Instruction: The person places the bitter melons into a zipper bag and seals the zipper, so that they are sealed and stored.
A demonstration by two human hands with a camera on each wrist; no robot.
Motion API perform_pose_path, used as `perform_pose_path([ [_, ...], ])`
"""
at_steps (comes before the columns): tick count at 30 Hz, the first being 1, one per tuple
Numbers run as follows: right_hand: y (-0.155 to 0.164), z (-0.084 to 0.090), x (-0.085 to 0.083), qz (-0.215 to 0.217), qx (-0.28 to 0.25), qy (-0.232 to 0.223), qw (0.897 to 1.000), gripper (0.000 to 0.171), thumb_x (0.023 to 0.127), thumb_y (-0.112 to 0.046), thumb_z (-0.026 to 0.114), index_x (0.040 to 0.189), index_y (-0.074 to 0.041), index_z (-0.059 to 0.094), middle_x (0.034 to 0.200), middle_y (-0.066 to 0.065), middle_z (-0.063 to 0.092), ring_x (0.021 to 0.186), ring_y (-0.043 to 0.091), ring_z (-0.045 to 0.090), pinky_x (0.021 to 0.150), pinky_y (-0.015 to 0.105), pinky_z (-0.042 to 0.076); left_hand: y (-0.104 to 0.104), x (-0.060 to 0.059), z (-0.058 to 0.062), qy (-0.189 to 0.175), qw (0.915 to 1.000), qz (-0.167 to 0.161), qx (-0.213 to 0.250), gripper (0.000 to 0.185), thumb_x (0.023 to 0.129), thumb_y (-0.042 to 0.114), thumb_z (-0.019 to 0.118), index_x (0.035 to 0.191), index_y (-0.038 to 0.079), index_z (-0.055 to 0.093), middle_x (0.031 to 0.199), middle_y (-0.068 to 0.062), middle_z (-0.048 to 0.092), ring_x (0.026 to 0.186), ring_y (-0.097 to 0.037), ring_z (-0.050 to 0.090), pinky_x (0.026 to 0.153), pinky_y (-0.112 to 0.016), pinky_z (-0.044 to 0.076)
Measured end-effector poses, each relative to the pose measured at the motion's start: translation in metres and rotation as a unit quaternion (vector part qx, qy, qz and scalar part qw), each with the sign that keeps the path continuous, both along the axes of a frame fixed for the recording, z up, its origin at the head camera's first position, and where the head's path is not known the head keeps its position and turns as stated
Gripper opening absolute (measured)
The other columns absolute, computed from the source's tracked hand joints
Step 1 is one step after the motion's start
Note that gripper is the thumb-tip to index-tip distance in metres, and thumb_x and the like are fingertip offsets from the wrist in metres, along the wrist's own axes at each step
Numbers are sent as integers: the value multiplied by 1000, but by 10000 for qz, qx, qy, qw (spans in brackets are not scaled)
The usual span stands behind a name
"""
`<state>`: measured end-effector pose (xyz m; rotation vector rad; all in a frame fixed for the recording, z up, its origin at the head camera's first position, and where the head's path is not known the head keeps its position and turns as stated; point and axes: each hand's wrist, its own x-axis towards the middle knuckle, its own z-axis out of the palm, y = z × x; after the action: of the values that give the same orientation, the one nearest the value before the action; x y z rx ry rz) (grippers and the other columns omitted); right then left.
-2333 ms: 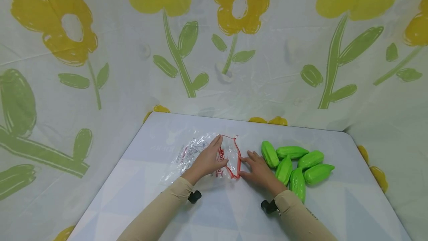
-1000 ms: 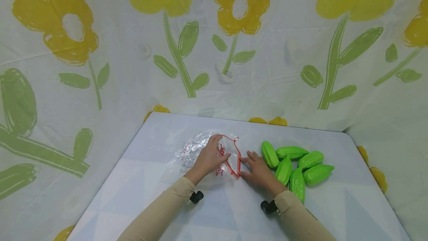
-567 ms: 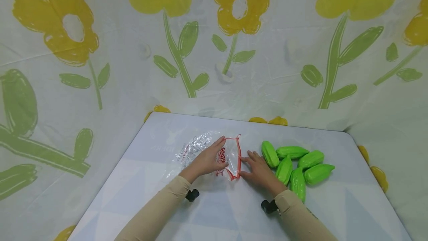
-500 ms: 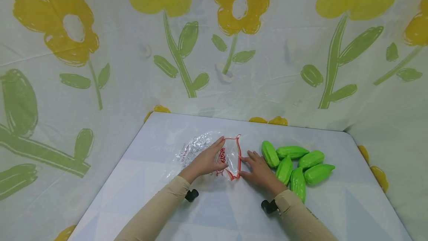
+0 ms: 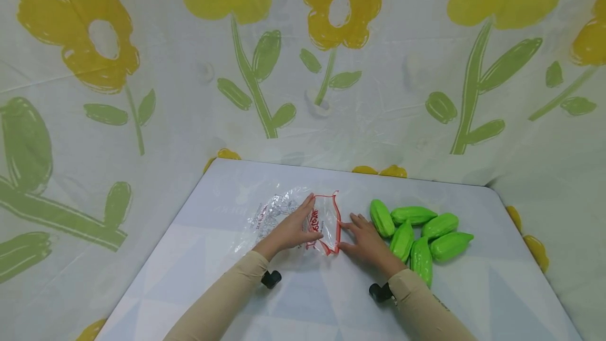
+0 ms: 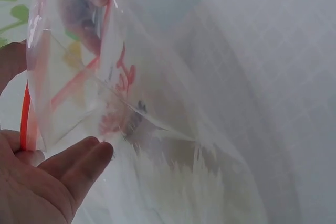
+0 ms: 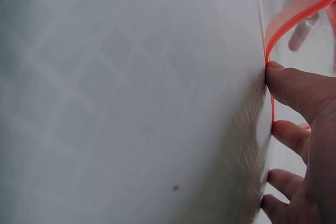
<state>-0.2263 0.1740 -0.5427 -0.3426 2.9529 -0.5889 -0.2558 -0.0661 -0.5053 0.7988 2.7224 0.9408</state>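
Bag point(image 5: 274, 212), clear plastic, one: lies at the middle of the table point(image 5: 478, 299), crinkled body to the left, mouth to the right; red rim point(image 5: 338, 230), red print just inside it.

Left hand point(image 5: 290, 229): reaches over the bag at its mouth; fingers nearly straight, thumb spread wide; fingertips meet the far part of the rim. A firm pinch cannot be made out, even in the left wrist view.

Right hand point(image 5: 366, 243): low on the table; fingers parted and lightly bent, thumb and forefinger touching the rim's right edge, nothing gripped in the palm.

Changes noted: against one second ago, the rim's raised left loop has flattened and the print reads more fully; against half a second ago, the left fingertips have slipped a little leftward. Right hand unmoved.

Bearing on the work, as judged: the left side of the mouth is being adjusted while the right hand steadies the opposite edge; a small gain at most, the mouth looking low.

Ridged green fruits point(image 5: 421, 259), six: clustered beside the right hand, unmoved, all outside the bag.

Flowered backdrop point(image 5: 388, 78): behind the table.
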Motion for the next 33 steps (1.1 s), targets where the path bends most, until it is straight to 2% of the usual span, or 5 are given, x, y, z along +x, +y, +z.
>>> perform_pose_path([
  [12, 0, -1, 1, -10, -28, 38, 10000, 62, 81, -52, 64, 135, -24, 51, 152, 7, 25, 141, 31, 13, 113, 51, 12, 1, 0, 2, -20, 9999, 99, 69, 100, 78, 41, 72, 151, 13, 9, 157, 2, 1, 141, -20, 13, 110, -41, 24],
  [16, 0, -2, 0, 7, -11, 80, 10000, 62, 80, -52, 65, 134, -24, 52, 152, 7, 26, 141, 31, 14, 112, 51, 13, 2, 0, 2, -105, 9998, 172, 85, 101, 77, 40, 73, 151, 15, 9, 156, 8, -3, 141, -17, 11, 111, -38, 24],
  [27, 0, -1, 1, 2, -70, 98, 9999, 62, 80, -51, 65, 134, -22, 52, 151, 9, 26, 141, 32, 14, 112, 52, 13, 3, 1, 3, -217, 9995, 199, 109, 101, 77, 40, 73, 151, 22, 6, 155, 14, -6, 141, -17, 11, 111, -39, 23],
  [33, 0, 1, 2, 27, -90, 136, 9999, 62, 81, -50, 64, 135, -24, 50, 151, 9, 27, 140, 31, 15, 112, 51, 13, 3, 1, 2, -144, 9998, 137, 101, 101, 77, 40, 73, 151, 20, 6, 156, 6, -3, 141, -18, 12, 111, -40, 24],
])
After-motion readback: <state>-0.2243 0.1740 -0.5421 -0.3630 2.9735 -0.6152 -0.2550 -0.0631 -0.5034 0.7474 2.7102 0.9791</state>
